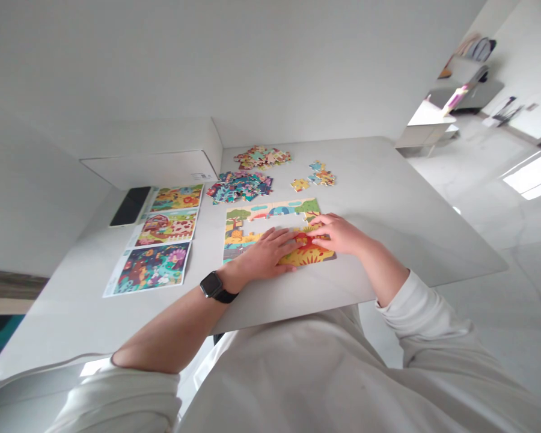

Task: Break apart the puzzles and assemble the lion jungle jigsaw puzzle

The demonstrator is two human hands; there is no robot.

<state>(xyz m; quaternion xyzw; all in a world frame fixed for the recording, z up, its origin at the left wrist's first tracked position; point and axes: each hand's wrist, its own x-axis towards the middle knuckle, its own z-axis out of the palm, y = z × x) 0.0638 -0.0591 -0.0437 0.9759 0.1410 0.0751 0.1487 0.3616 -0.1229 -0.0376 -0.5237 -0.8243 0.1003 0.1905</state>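
Left hand point(265, 255) flat on cardboard jigsaw point(270, 210), right hand point(336, 233) curved over pieces point(309, 255)

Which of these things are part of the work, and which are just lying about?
Part of the work:
left hand, right hand, half-built jigsaw puzzle, loose puzzle pieces, picture sheets

Just lying about:
phone, white box

No readable text or labels
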